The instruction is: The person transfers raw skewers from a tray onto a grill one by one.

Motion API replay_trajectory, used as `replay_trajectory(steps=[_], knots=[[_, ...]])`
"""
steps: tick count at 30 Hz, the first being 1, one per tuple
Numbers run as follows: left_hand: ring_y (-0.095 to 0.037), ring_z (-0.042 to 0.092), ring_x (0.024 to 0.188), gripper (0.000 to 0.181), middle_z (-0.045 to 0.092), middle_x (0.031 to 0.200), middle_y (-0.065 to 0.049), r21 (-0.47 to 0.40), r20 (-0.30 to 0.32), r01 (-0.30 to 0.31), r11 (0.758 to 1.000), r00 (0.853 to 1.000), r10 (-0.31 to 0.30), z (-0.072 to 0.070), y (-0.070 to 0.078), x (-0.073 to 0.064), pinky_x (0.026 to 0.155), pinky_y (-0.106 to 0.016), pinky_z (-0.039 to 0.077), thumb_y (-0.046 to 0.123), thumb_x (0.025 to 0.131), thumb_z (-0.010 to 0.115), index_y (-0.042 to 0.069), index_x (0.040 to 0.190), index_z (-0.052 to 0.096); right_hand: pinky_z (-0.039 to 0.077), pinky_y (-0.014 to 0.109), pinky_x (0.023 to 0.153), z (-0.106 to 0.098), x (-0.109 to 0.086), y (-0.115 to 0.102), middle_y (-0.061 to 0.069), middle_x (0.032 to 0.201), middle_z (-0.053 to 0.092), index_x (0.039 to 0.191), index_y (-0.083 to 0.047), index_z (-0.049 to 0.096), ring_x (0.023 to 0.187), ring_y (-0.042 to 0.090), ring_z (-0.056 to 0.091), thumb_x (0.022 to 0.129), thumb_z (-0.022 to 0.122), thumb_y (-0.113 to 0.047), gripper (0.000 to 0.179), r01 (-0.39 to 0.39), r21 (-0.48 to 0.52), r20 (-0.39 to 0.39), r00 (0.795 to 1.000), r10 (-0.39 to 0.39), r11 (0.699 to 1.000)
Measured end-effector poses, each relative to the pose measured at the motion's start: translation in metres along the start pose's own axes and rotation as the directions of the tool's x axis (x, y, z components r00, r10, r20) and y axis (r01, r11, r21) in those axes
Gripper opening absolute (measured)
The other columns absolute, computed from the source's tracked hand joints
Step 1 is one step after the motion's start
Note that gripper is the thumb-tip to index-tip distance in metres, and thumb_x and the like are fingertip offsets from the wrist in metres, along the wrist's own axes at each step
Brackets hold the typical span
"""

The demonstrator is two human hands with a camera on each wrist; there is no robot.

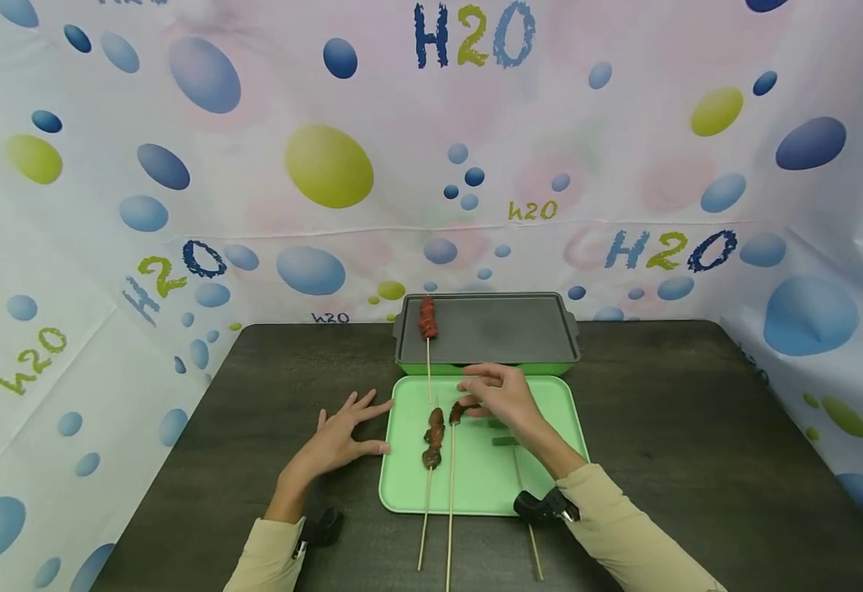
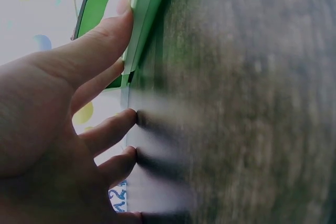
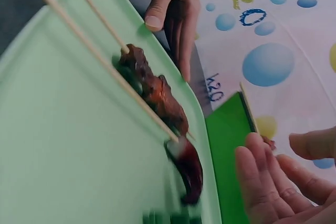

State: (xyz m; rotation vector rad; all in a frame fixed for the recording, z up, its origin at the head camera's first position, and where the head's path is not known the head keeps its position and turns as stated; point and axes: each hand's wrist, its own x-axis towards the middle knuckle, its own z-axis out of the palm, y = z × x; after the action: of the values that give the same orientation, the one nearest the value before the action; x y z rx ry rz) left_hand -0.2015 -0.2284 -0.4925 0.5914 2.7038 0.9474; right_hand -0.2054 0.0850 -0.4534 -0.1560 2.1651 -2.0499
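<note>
My left hand [image 1: 338,436] rests with spread fingers at the left rim of a light-green tray [image 1: 479,493]; its thumb [image 2: 107,27] touches the rim in the left wrist view. Over the tray's upper middle is my right hand [image 1: 503,400], fingers loosely bent and thumb apart, holding nothing in the right wrist view. Just beside its fingertips, a dark red, curved piece [image 3: 190,171] sits at the tip of a long wooden skewer [image 1: 451,501]. To the left lies a skewer of browned meat [image 1: 434,437]. Green pieces [image 1: 505,441] on another skewer [image 1: 533,538] are partly hidden by the right hand and arm.
Behind the tray stands a grey griddle [image 1: 505,329] with a green base. A skewer of reddish meat [image 1: 428,318] lies on its left side, stick pointing toward the tray. The dark wooden table [image 1: 698,444] stretches both ways, with a patterned cloth [image 1: 475,123] behind.
</note>
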Motion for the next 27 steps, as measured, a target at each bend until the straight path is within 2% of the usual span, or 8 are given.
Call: replay_trajectory(steps=[7,16,24,27], knots=[[-0.050,0.008,0.153,0.078,0.025,0.165,-0.023,0.002,0.009,-0.021,1.000,1.000,0.021,0.000,0.003,0.002,0.105,-0.085,-0.005,0.038,0.089,0.080,0.015,0.156,0.048,0.061,0.049,0.081,-0.032,-0.036,0.005,0.029,0.116,0.070,0.137,0.006,0.059,0.099,0.045,0.071,0.102,0.061,-0.008,0.037,0.000,-0.092,0.031,1.000,0.003,0.996],[-0.049,0.008,0.153,0.078,0.024,0.166,-0.022,0.011,-0.011,-0.011,1.000,1.000,0.011,-0.005,-0.002,0.000,0.105,-0.085,-0.005,0.040,0.090,0.079,0.017,0.157,0.047,0.062,0.047,0.077,-0.060,-0.065,0.011,0.032,0.112,0.070,0.140,0.013,0.053,0.093,0.042,0.073,0.104,0.060,-0.010,0.042,0.012,-0.088,0.107,0.994,-0.002,0.996],[-0.049,0.008,0.153,0.077,0.025,0.166,-0.022,0.004,-0.006,-0.011,1.000,1.000,0.011,-0.005,-0.001,0.001,0.105,-0.084,-0.006,0.038,0.090,0.079,0.016,0.156,0.047,0.062,0.046,0.071,-0.077,-0.095,0.022,0.029,0.104,0.072,0.138,0.015,0.052,0.084,0.037,0.075,0.105,0.059,-0.011,0.043,-0.021,-0.094,0.152,0.988,0.035,0.995],[-0.049,0.008,0.153,0.078,0.025,0.166,-0.022,0.004,0.008,-0.014,1.000,1.000,0.013,-0.003,-0.002,0.002,0.104,-0.085,-0.005,0.039,0.090,0.079,0.016,0.157,0.047,0.063,0.043,0.069,-0.082,-0.110,0.026,0.026,0.101,0.073,0.138,0.014,0.053,0.081,0.033,0.075,0.105,0.061,-0.013,0.043,-0.063,-0.095,0.156,0.985,0.077,0.993]])
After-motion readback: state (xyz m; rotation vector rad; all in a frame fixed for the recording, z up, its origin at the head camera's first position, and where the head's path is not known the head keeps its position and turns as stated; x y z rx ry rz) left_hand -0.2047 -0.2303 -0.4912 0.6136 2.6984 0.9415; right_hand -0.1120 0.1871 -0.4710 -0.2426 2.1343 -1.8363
